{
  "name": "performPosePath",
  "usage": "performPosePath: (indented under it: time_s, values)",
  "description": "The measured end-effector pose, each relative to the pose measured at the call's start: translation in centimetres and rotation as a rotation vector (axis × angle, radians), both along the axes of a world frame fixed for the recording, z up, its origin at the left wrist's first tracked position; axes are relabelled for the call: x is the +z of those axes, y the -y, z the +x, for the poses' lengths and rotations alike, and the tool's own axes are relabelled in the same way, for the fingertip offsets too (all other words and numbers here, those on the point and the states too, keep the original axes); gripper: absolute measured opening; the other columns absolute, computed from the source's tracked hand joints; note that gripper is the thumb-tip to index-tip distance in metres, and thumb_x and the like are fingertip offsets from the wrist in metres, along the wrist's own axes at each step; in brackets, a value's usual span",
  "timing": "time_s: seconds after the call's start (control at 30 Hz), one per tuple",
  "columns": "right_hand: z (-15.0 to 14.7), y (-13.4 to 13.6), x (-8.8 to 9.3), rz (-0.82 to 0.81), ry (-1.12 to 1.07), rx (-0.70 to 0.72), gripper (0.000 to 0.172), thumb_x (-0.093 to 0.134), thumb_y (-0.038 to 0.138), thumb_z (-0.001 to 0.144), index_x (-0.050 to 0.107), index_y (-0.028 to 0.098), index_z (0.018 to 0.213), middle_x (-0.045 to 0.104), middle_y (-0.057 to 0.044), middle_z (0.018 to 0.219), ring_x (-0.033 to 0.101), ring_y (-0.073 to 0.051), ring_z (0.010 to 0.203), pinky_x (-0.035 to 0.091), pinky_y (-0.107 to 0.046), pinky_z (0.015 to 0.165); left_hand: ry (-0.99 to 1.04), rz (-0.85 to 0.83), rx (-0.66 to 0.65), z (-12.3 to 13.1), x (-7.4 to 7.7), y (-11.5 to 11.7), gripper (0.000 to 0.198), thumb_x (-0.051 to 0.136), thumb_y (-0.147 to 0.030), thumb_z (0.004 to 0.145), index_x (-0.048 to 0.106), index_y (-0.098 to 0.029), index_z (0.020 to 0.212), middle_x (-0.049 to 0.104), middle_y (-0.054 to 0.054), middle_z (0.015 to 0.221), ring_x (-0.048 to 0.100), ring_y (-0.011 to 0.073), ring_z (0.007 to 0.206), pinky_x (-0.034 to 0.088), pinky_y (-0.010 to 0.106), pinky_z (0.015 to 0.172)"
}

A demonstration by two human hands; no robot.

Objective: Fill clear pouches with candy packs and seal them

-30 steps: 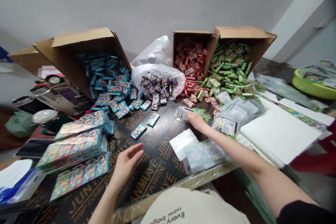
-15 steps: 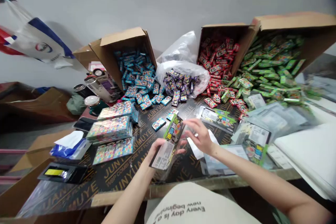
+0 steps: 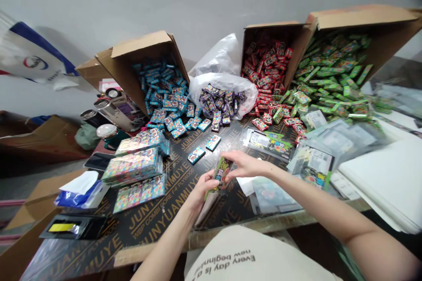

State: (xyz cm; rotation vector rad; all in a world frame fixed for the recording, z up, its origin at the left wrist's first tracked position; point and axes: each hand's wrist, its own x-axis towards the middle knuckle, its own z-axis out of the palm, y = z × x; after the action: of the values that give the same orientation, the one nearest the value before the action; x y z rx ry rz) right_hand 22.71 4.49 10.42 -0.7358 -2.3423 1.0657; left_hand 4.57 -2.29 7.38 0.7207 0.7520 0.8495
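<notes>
Nearer the person than the translucent plastic bag (image 3: 251, 95), a green-and-black printed pouch (image 3: 221, 171) is pinched by the half-curled left hand (image 3: 202, 188) low down and half-curled right hand (image 3: 243, 164) higher up, apparently to steady it.

A black, plywood-like tabletop with gold lettering (image 3: 153, 217) fills the middle and lower part of the frame, its front edge covered in tan tape. At left of centre lie stacks of multicoloured, film-wrapped flat packs (image 3: 133, 167), with two small flat blue printed boxes (image 3: 196, 155) near the centre and clear plastic sleeves with dark printed cards (image 3: 270, 144) at right of centre. Across the upper middle, loose blue packs (image 3: 178, 127), small purple packs (image 3: 216, 120), red packs (image 3: 260, 124) and green packs (image 3: 278, 115) spread onto the surface.
</notes>
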Motion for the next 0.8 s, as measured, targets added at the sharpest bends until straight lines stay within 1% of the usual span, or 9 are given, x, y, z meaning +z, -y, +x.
performPosePath:
  time_s: [0.07, 0.13, 0.23, 0.3, 0.4, 0.53, 0.6, 0.7, 0.8]
  values:
    - [0.3, -0.5, 0.4, -0.070, 0.004, 0.065, 0.045, 0.074, 0.036, 0.059, 0.057, 0.016, 0.095, 0.056, 0.002, 0.073, 0.049, -0.011, 0.063, 0.037, -0.020, 0.057, -0.014, -0.048, 0.002, 0.2, 0.1, 0.1, 0.043, 0.066, -0.027, 0.063, 0.061, -0.010, 0.102, 0.066, 0.006, 0.078, 0.057, 0.0131, 0.062, 0.042, 0.023, 0.061]
    - [0.5, -0.9, 0.5, -0.109, -0.022, 0.013, 0.057, 0.075, 0.035, 0.057, 0.055, 0.018, 0.107, 0.057, 0.003, 0.073, 0.049, -0.012, 0.064, 0.038, -0.021, 0.059, -0.026, -0.090, 0.034, 0.4, 0.3, 0.2, 0.037, 0.064, -0.026, 0.066, 0.061, -0.011, 0.100, 0.065, 0.005, 0.075, 0.056, 0.0123, 0.058, 0.042, 0.024, 0.059]
    - [0.2, -1.1, -0.3, -0.131, -0.168, -0.356, 0.063, 0.075, 0.035, 0.057, 0.053, 0.021, 0.114, 0.057, 0.002, 0.075, 0.051, -0.014, 0.070, 0.041, -0.027, 0.070, -0.066, -0.069, 0.138, 0.4, 0.5, -0.2, 0.031, 0.060, -0.028, 0.068, 0.061, -0.011, 0.095, 0.065, 0.005, 0.074, 0.058, 0.0147, 0.059, 0.043, 0.026, 0.060]
    - [-0.3, -0.7, -1.6, -0.277, -0.300, -0.519, 0.060, 0.072, 0.038, 0.061, 0.052, 0.022, 0.115, 0.059, 0.000, 0.081, 0.053, -0.015, 0.077, 0.041, -0.029, 0.074, -0.107, -0.034, 0.179, 0.2, 0.5, -0.6, 0.029, 0.058, -0.029, 0.070, 0.061, -0.011, 0.094, 0.065, 0.004, 0.072, 0.057, 0.0147, 0.058, 0.043, 0.026, 0.058]
    - [-1.3, 0.3, -3.6, -0.598, -0.402, -0.385, 0.044, 0.066, 0.041, 0.068, 0.056, 0.019, 0.105, 0.060, -0.002, 0.082, 0.055, -0.015, 0.075, 0.044, -0.029, 0.071, -0.209, 0.073, 0.198, 0.0, 0.1, -0.9, 0.024, 0.056, -0.031, 0.073, 0.061, -0.012, 0.089, 0.062, 0.002, 0.068, 0.054, 0.0127, 0.058, 0.041, 0.023, 0.058]
    - [-2.2, 0.9, -4.5, -0.604, -0.408, -0.404, 0.028, 0.066, 0.040, 0.068, 0.060, 0.013, 0.074, 0.060, -0.001, 0.069, 0.054, -0.013, 0.064, 0.043, -0.026, 0.064, -0.538, 0.295, 0.215, -0.4, -1.1, -0.8, 0.033, 0.057, -0.040, 0.073, 0.057, -0.011, 0.057, 0.051, -0.002, 0.052, 0.044, 0.0090, 0.050, 0.033, 0.020, 0.050]
    - [-2.2, 1.0, -4.5, -0.647, -0.419, -0.423, 0.031, 0.064, 0.042, 0.069, 0.060, 0.014, 0.080, 0.061, -0.001, 0.070, 0.055, -0.013, 0.063, 0.043, -0.024, 0.059, -0.651, 0.339, 0.225, -0.8, -1.4, -0.9, 0.042, 0.056, -0.044, 0.073, 0.050, -0.012, 0.047, 0.044, -0.003, 0.045, 0.037, 0.0072, 0.045, 0.029, 0.020, 0.045]
    - [-2.1, 2.0, -4.7, -0.906, -0.374, -0.225, 0.045, 0.068, 0.040, 0.065, 0.056, 0.017, 0.102, 0.064, -0.002, 0.080, 0.059, -0.015, 0.068, 0.045, -0.023, 0.055, -0.650, 0.318, 0.310, -1.5, -1.7, -1.4, 0.042, 0.054, -0.048, 0.073, 0.051, -0.012, 0.050, 0.047, -0.002, 0.046, 0.039, 0.0079, 0.045, 0.030, 0.020, 0.044]
    - [-1.8, 3.4, -5.8, -0.995, -0.300, -0.109, 0.046, 0.075, 0.034, 0.056, 0.060, 0.013, 0.095, 0.065, -0.002, 0.076, 0.060, -0.016, 0.068, 0.047, -0.026, 0.060, -0.567, 0.252, 0.307, -2.1, -2.1, -1.5, 0.037, 0.056, -0.047, 0.071, 0.058, -0.011, 0.062, 0.054, 0.000, 0.053, 0.049, 0.0112, 0.051, 0.037, 0.020, 0.047]
